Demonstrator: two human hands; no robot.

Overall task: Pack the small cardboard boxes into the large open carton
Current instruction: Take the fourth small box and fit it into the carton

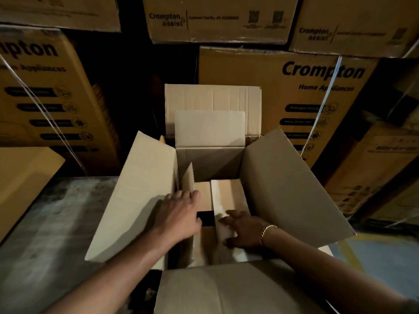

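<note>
Two bare hands reach down into the carton [283,182], a large plain brown box standing open with all four flaps spread outward: one to each side, one at the far end and one at the near edge. Inside it I count three small boxes, all unprinted tan cardboard, though the dim light may hide more. One box [229,202] lies flat on the right side of the carton, its pale top face lit. The right hand [243,232], with a gold bracelet [266,234] at the wrist, rests on its near end, fingers spread and thumb around the near edge; whether it truly grips, I cannot tell. A thin box [188,177] stands on edge against the carton's left wall, and the left hand [179,214] lies open with its fingertips touching it, grasping nothing. Between these two, a third box [203,194] lies lower down. Beyond the carton stand stacked printed cartons [306,91].
</note>
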